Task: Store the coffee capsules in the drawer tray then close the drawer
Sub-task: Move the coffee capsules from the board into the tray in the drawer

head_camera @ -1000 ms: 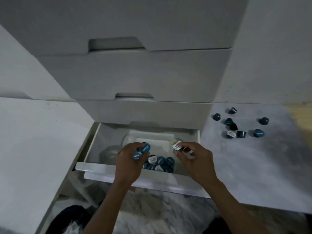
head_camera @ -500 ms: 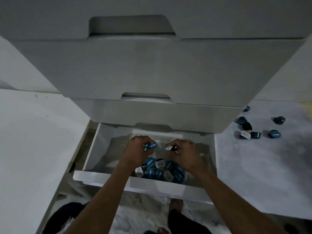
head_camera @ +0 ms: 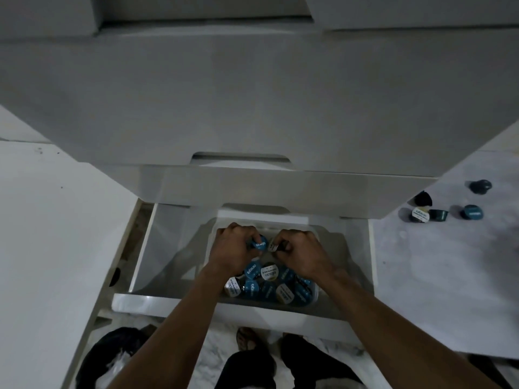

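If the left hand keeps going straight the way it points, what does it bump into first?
Probably the tray's far wall. The left hand, gripping a blue capsule, points away from the person toward the back of the drawer. Nothing else shows in between, though depth is hard to judge.

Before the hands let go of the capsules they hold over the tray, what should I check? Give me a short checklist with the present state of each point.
1. Left hand holds a blue capsule: ok.
2. Right hand holds a capsule with a pale lid: ok.
3. Both hands are above the tray, not outside it: ok.
4. Free room in the tray's far part: cannot tell, the hands cover it.
5. All capsules stored: not ok, loose capsules lie on the counter to the right.
6. Drawer ready to close: not ok, it stands open with both arms inside.
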